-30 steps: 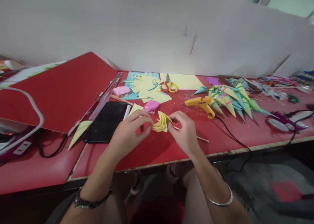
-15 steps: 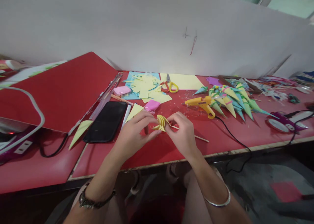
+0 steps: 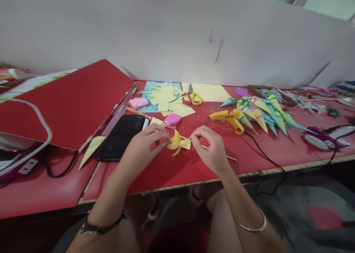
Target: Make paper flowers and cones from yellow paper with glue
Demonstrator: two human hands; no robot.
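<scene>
In our left hand [image 3: 144, 145] we pinch the yellow paper [image 3: 174, 141] above the table [image 3: 166, 175]; our right fingers bend by its far end, grip unclear. We judge it part-shaped, curled strips done, flat end left, while formed cones [image 3: 261, 120] lie beyond the glue gun [image 3: 226, 115].

Tabletop [image 3: 163, 171]: red. Clay packet [image 3: 172, 120]: pink. Curled paper piece [image 3: 174, 141]: yellow. Glue gun [image 3: 226, 116]: yellow-orange. Scissors [image 3: 192, 97]: one handle loop red, the other yellow. Phone [image 3: 121, 137]: black. Cones [image 3: 260, 114]: pale yellow, blue and green, some banded pink or green. Wall [image 3: 166, 34]: plain grey-white.
</scene>
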